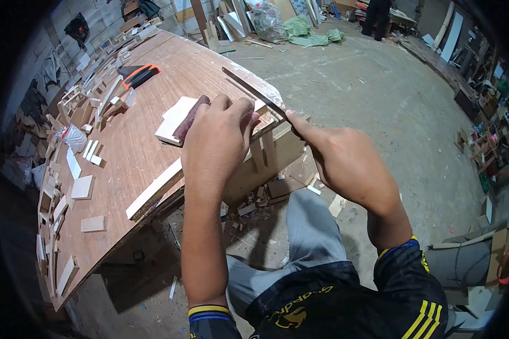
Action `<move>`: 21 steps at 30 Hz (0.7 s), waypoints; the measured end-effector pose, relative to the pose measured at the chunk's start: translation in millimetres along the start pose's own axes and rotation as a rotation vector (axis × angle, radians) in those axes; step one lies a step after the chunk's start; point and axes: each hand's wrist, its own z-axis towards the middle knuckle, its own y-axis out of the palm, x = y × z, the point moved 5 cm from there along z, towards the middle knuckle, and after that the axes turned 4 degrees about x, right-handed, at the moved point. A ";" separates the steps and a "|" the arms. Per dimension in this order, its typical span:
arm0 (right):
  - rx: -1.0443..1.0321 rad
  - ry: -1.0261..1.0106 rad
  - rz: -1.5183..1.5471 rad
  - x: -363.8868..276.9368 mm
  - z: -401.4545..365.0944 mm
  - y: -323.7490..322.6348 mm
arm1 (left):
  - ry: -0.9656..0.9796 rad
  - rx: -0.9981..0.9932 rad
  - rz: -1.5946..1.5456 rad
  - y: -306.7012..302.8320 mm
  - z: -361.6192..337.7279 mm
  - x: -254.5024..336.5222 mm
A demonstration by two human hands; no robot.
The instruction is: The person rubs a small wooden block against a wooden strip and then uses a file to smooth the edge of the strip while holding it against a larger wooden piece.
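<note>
My right hand (348, 161) is wrapped round the near end of a long dark file (251, 89), its index finger stretched along the tool. The file slants up and left across the workbench's corner. My left hand (218, 127) lies at the bench edge with bent fingers, closed on something small that its fingers mostly hide. Just left of it, a dark red sanding roll (191, 120) rests against a pale wood block (175, 123). A long pale wood strip (155, 189) runs along the near edge of the bench, partly behind my left forearm.
The wooden workbench (130, 152) carries an orange and black handsaw (140, 75), a clear plastic jar (73, 137) and many wood offcuts on its left side. Scraps lie on the floor below. A person (377, 20) stands at the far back, near plastic bags (268, 22).
</note>
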 end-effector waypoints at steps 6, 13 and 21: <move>-0.069 0.078 0.025 6.1 24.8 14.9 | 0.005 -0.010 -0.016 1.8 2.1 0.3; -0.035 0.090 0.093 6.2 3.7 6.6 | 0.001 -0.010 -0.012 1.2 0.5 -0.4; 0.004 0.009 0.018 4.7 8.9 7.7 | 0.000 -0.015 -0.017 1.3 2.2 -1.5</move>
